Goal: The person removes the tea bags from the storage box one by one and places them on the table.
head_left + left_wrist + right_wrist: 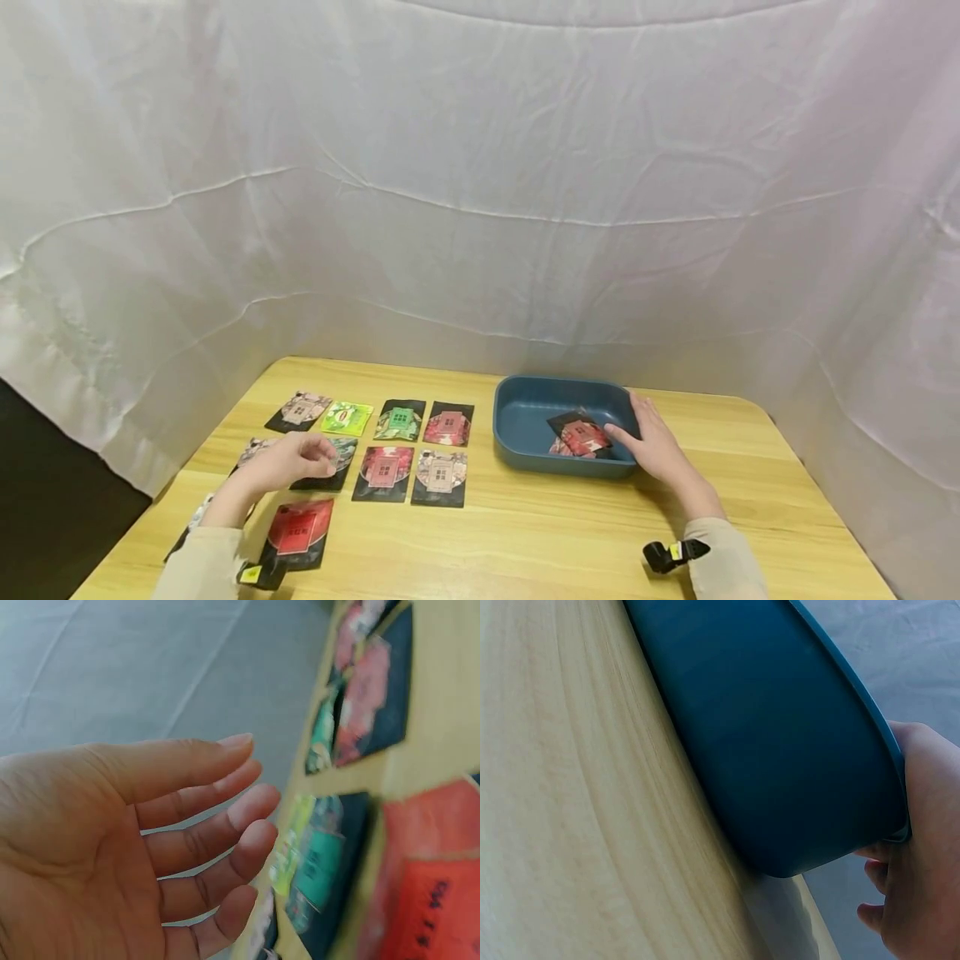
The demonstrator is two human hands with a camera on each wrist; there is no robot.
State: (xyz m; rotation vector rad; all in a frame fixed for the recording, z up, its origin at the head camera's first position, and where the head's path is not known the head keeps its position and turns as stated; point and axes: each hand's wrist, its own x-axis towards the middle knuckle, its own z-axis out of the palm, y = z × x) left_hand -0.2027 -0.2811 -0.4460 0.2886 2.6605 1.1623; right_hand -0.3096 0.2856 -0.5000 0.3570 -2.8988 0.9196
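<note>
My left hand (288, 463) hovers over the packets on the left, its fingers loosely bent and nothing held in them. Just beneath it lies a dark sachet with a green label (343, 460), which the hand partly covers. In the left wrist view, the palm and fingers (202, 847) are bare beside a red sachet (442, 900). On the right, my right hand (660, 446) grips the right end of a blue plastic box (457, 442), thumb over the rim and fingers outside. Inside that box lie a few overlapping sachets, a red and black one (583, 435) uppermost.
Several flat sachets lie in rough rows, among them a small yellow-green packet (347, 418), a pink-labelled sachet (384, 472) and a beige-labelled sachet (439, 477). The wooden table (480, 550) meets a hanging pale cloth (480, 275) at its back and sides.
</note>
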